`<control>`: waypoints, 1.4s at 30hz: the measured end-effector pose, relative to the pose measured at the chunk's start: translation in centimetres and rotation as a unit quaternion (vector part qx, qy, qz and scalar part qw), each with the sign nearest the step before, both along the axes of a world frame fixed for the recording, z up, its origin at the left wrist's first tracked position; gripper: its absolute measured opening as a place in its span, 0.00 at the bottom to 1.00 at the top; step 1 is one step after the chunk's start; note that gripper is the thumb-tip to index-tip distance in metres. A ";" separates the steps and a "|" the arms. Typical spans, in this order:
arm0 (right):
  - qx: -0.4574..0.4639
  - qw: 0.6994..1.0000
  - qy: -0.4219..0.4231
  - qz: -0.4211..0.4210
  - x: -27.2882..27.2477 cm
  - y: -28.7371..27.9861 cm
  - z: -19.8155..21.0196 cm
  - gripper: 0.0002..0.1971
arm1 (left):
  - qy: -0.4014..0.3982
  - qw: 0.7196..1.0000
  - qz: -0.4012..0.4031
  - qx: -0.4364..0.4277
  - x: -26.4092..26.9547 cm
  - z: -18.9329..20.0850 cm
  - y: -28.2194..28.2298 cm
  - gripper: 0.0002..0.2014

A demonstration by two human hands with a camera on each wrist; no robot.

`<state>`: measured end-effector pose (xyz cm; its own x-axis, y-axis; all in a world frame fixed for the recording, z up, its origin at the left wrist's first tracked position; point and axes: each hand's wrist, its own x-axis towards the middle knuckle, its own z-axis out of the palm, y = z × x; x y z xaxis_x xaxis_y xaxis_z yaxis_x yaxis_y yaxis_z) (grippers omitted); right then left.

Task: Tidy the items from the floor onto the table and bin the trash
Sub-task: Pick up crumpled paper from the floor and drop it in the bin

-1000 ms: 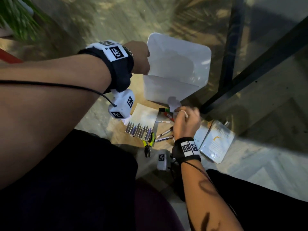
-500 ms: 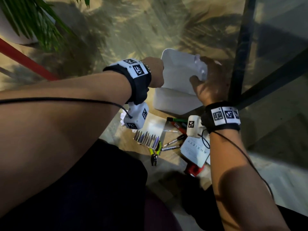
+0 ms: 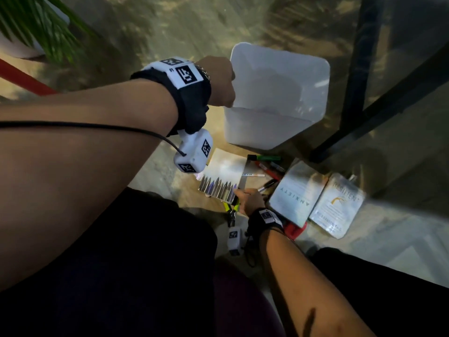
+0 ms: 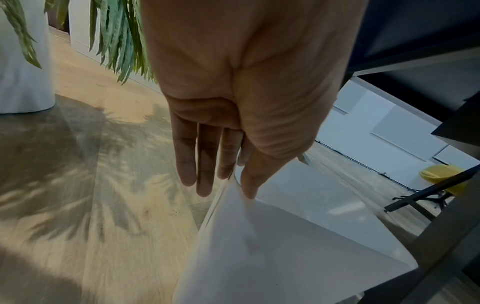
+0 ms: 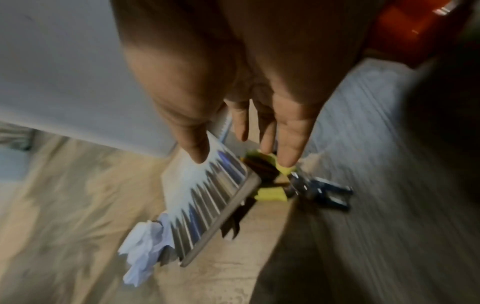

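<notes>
Head view: my left hand [image 3: 220,81] pinches the rim of the white plastic bin [image 3: 279,93], tilting it, while my right hand [image 3: 250,200], fingers loose, reaches the grey pencil-cover book [image 3: 223,178] on the floor beside yellow-handled pliers [image 5: 272,181].

pens [image 3: 266,167] between notebook [image 3: 224,177] and books [image 3: 315,200], before the bin [image 3: 274,98].
</notes>
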<state>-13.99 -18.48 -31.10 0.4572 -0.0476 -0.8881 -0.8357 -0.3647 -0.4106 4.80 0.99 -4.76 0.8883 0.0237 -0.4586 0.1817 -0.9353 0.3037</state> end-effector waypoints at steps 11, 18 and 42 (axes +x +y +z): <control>0.030 0.992 0.077 -0.094 -1.0 2.7 -1.7 0.08 | 0.009 1.000 -0.002 0.027 -0.3 1.0 -0.8 0.34; 0.096 0.970 0.137 -0.177 -1.0 3.7 -0.4 0.23 | 0.019 0.999 0.005 0.029 -0.4 1.2 -0.7 0.37; 0.014 0.959 0.012 -0.283 4.7 -5.7 2.3 0.14 | 0.026 0.999 -0.014 0.026 -0.3 0.9 -0.3 0.16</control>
